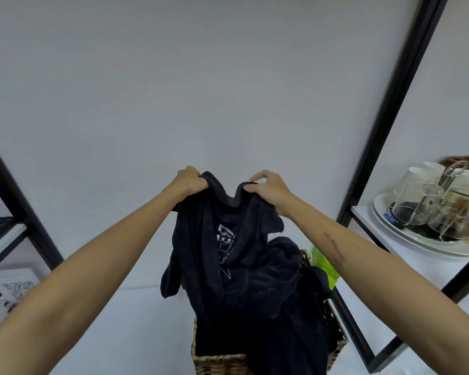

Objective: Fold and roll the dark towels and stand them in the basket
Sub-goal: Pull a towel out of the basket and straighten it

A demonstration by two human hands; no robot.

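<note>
Gripping dark towel [228, 239] by its top edge, left hand [191, 182] and right hand [268, 190] both clenched on cloth, raised above woven basket [220, 364], lower folds draping inside.

Both hands, left [190, 182] and right [266, 188], grip the top edge of a dark towel [228, 255] held up above a woven basket [218, 364]. The towel's lower folds hang into the basket. Glass jars [417, 204] stand on a shelf at the far right.
</note>
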